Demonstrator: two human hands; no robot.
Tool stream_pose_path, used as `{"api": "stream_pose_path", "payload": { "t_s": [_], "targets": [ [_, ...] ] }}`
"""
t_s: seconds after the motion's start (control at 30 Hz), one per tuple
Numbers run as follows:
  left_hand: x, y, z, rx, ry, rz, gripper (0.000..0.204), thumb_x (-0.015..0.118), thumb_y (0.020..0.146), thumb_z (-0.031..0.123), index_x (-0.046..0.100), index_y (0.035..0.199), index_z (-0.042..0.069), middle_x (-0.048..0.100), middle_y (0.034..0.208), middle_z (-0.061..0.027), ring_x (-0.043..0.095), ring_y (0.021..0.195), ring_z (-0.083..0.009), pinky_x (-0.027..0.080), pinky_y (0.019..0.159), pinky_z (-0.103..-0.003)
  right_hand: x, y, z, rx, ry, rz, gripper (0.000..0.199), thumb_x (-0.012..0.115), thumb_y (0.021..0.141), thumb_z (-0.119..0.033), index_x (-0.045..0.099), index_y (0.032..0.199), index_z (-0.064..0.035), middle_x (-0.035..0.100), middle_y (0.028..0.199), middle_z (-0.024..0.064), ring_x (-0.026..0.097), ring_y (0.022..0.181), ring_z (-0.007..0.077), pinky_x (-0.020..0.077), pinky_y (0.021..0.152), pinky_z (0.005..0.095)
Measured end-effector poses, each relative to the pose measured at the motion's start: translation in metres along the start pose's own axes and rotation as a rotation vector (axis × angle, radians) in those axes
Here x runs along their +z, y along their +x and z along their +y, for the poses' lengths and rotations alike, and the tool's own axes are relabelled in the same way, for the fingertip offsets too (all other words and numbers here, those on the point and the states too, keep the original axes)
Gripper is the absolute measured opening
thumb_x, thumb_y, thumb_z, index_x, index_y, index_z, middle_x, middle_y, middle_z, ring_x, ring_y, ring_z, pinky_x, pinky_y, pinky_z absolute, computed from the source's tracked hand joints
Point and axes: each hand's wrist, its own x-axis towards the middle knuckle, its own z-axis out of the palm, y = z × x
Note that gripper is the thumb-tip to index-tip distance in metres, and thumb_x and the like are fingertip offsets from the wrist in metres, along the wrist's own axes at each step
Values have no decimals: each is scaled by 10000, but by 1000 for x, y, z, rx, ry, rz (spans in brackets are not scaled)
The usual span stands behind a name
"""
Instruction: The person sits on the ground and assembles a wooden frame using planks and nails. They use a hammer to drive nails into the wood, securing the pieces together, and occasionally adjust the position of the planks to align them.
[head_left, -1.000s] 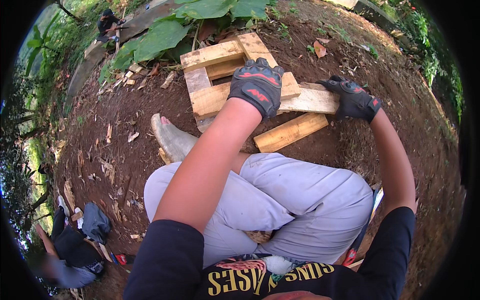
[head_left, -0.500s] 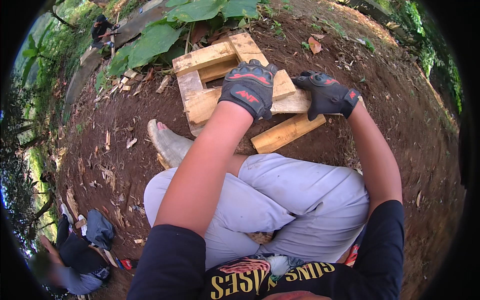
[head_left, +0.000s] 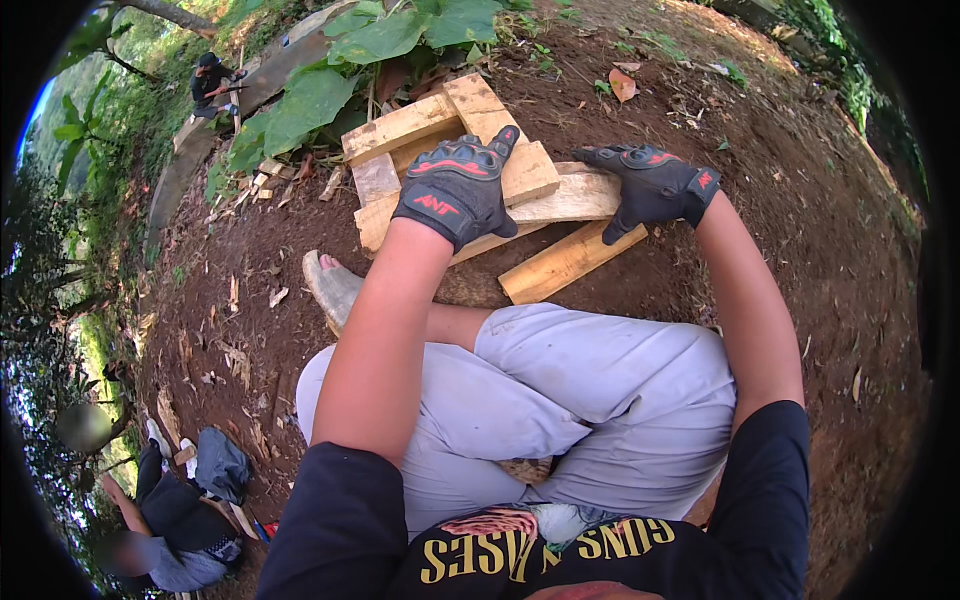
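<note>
Short wooden blocks (head_left: 400, 129) are laid in a square frame on the soil before me. My left hand (head_left: 458, 187), in a black and red glove, is closed over the frame's near wooden block (head_left: 374, 221), its thumb on the near side; its other fingertips are partly hidden. A longer wooden board (head_left: 568, 198) runs under the frame's right corner. My right hand (head_left: 655, 185), gloved alike, grips this board's right end, fingers along the far edge and thumb on the near edge. A loose yellowish wooden piece (head_left: 570, 262) lies just below the right thumb.
Large green leaves (head_left: 400, 45) hang beyond the frame. Wood scraps (head_left: 270, 175) litter the soil at left. My bare, muddy foot (head_left: 335, 287) is near the frame. One person (head_left: 210, 85) sits far left; another (head_left: 180, 510) sits at lower left beside a dark grey bag (head_left: 221, 465).
My left hand has slid left along the near block, uncovering more of its right end. My right hand keeps its place on the board, with its thumb a little farther left.
</note>
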Motion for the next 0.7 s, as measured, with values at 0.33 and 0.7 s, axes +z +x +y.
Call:
{"api": "stream_pose_path", "payload": {
  "t_s": [0.33, 0.7],
  "targets": [
    [-8, 5, -11, 33, -157, -67, 980, 827, 808, 612, 535, 1610, 129, 620, 1519, -201, 593, 1408, -392, 479, 1190, -480, 8, -12, 21, 26, 20, 135, 1047, 941, 657, -522, 609, 1529, -49, 678, 1464, 204, 655, 1341, 371, 508, 1152, 436],
    [1, 3, -13, 48, -163, 9, 979, 833, 780, 581, 553, 1589, 104, 632, 1498, -210, 636, 1357, -373, 514, 1146, -467, 1, -3, -11, 9, 12, 36, 1079, 938, 648, -556, 597, 1522, -24, 695, 1420, 207, 653, 1330, 389, 510, 1142, 444]
  ]
}}
